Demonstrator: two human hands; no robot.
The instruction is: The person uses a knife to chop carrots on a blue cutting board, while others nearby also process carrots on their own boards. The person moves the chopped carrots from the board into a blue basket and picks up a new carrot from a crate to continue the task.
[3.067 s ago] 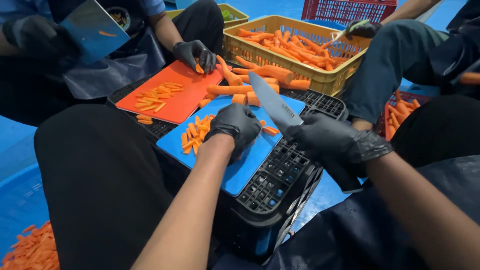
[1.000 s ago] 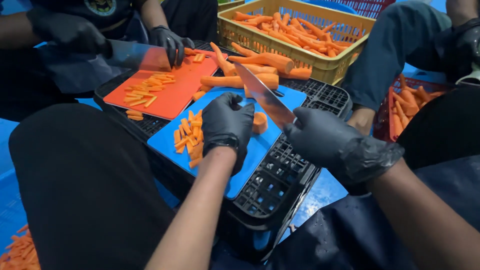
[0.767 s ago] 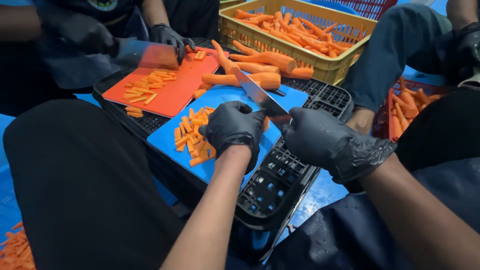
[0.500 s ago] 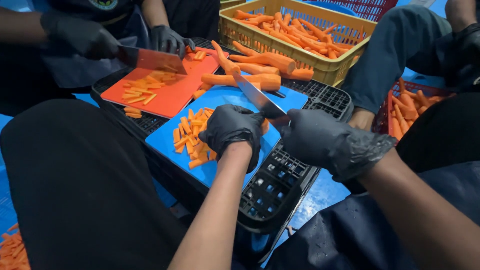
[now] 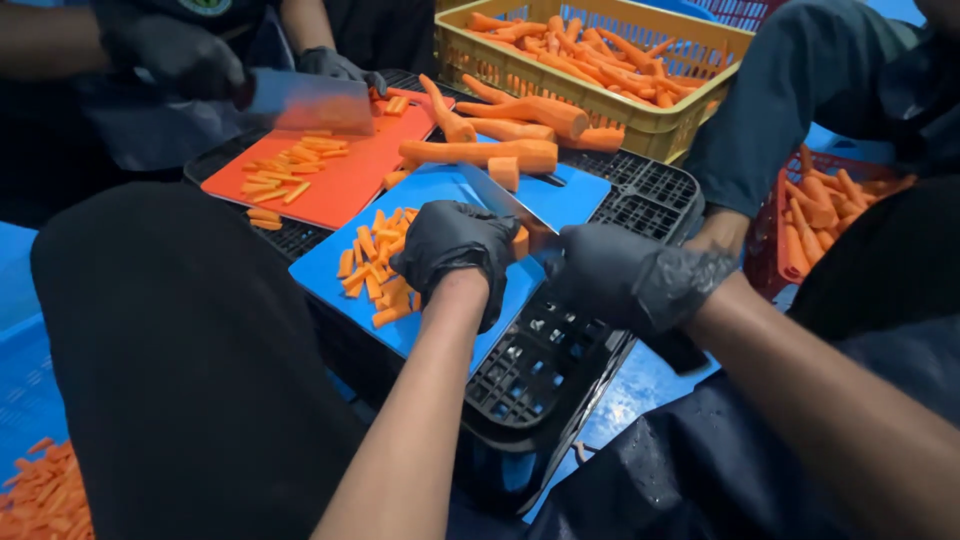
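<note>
Both my hands wear black gloves. My left hand (image 5: 455, 248) presses down on a piece of carrot (image 5: 520, 241) on the blue cutting board (image 5: 327, 272); the glove hides most of the piece. My right hand (image 5: 618, 278) grips a knife (image 5: 500, 198) whose blade slants down onto the board beside my left fingers. A heap of cut carrot sticks (image 5: 376, 272) lies on the board left of my left hand. A short carrot chunk (image 5: 503, 172) stands at the board's far end.
The board rests on an upturned black crate (image 5: 548, 362). Across it, another person's gloved hands hold a cleaver (image 5: 308, 103) over an orange board (image 5: 338, 183) with sticks. Whole carrots (image 5: 482, 152) lie beyond. A yellow crate (image 5: 640, 120) and a red crate (image 5: 790, 250) hold carrots.
My knife has come down from a raised position to the board beside my left hand. The other person's cleaver has shifted over the orange board. The view has tilted slightly downward.
</note>
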